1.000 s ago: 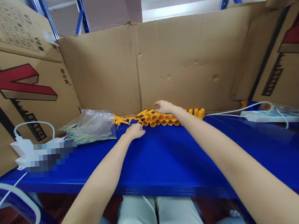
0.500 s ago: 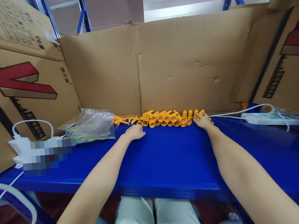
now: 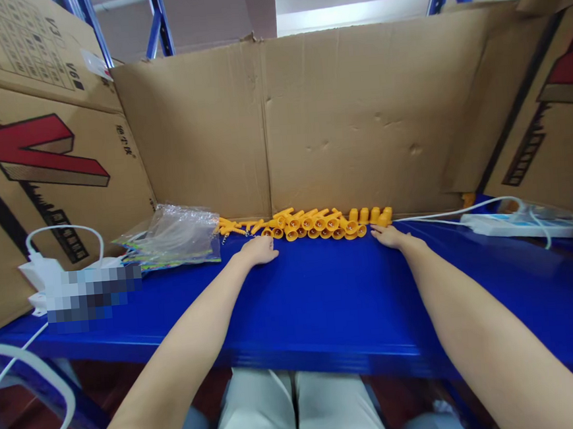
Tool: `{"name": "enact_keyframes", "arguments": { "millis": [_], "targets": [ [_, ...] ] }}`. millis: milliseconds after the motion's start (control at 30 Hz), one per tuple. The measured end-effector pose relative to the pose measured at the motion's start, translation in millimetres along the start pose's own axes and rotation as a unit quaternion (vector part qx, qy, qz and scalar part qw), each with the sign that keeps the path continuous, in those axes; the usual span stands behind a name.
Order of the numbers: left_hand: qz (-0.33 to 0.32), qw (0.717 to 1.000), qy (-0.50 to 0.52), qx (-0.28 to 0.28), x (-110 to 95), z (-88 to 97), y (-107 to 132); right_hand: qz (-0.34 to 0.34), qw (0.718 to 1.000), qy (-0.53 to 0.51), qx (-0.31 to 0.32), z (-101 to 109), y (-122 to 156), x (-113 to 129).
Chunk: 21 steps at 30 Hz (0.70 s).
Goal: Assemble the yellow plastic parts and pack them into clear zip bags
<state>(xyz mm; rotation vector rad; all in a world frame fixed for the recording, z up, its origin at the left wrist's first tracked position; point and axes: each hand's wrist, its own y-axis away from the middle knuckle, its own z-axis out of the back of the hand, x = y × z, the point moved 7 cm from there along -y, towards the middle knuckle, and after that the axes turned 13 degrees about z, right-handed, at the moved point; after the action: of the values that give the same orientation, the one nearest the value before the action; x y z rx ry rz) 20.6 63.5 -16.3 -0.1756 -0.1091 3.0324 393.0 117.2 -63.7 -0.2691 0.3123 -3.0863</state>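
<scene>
My left hand (image 3: 259, 250) rests on the blue tabletop with its fingers curled closed, and nothing shows in it. Just behind it lie small yellow forked pieces (image 3: 238, 227) with short dark chains or springs. My right hand (image 3: 389, 236) lies low with fingers stretched out, their tips close to the front of a few upright yellow cups (image 3: 375, 215); whether they touch is hard to see. Between my hands, yellow funnel-shaped pieces (image 3: 319, 224) lie stacked in a row, wide open ends facing me, with something small and shiny inside several of them.
Clear plastic bags (image 3: 179, 236) lie in a pile at left, beside a white power strip (image 3: 33, 274) that is partly blurred out. Another white power strip (image 3: 525, 223) with cables sits at right. Cardboard walls (image 3: 358, 116) enclose the back and sides of the blue table (image 3: 318, 304).
My right hand has drawn back slightly toward me from the upright yellow cups, and its fingers lie lower. My left hand stays in place. The view has shifted a little.
</scene>
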Motion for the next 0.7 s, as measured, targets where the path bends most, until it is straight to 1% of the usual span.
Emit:
{"name": "enact_keyframes", "arguments": {
  "millis": [100, 200, 233, 267, 300, 367, 400, 433, 467, 500, 567, 633, 700],
  "targets": [
    [0.007, 1.0, 0.005, 0.006, 0, -0.5, 0, -0.031, 0.999, -0.015, 0.03, -1, 14, 1],
    [0.036, 0.998, 0.03, 0.043, 10, 1.5, -3, -0.035, 0.999, -0.014, 0.016, 5, 26, 10],
    [0.051, 0.997, 0.042, 0.041, 16, 5.9, -6, -0.036, 0.999, -0.014, 0.013, 7, 29, 12],
    [0.067, 0.996, 0.057, -0.006, 24, 17.3, -10, -0.037, 0.999, -0.014, 0.012, 8, 31, 14],
    [0.094, 0.989, 0.089, -0.071, 35, 31.6, -14, -0.038, 0.999, -0.015, 0.012, 9, 32, 15],
    [0.15, 0.962, 0.155, -0.167, 59, 54.0, -21, -0.037, 0.999, -0.018, 0.013, 10, 32, 16],
    [0.169, 0.95, 0.173, -0.198, 69, 61.5, -24, -0.036, 0.999, -0.021, 0.015, 10, 32, 16],
    [0.179, 0.943, 0.183, -0.214, 76, 65.9, -29, -0.036, 0.999, -0.022, 0.015, 10, 31, 16],
    [0.181, 0.942, 0.181, -0.216, 79, 67.4, -34, -0.036, 0.999, -0.023, 0.014, 10, 31, 15],
    [0.174, 0.948, 0.166, -0.21, 80, 66.8, -40, -0.037, 0.999, -0.024, 0.013, 10, 30, 15],
    [0.147, 0.966, 0.113, -0.182, 75, 59.9, -52, -0.037, 0.999, -0.024, 0.009, 10, 30, 14],
    [0.117, 0.983, 0.055, -0.134, 67, 46.2, -62, -0.035, 0.999, -0.024, 0.006, 9, 29, 13],
    [0.098, 0.992, 0.012, -0.081, 62, 29.9, -71, -0.034, 0.999, -0.024, 0.008, 9, 29, 13]
  ]
}}
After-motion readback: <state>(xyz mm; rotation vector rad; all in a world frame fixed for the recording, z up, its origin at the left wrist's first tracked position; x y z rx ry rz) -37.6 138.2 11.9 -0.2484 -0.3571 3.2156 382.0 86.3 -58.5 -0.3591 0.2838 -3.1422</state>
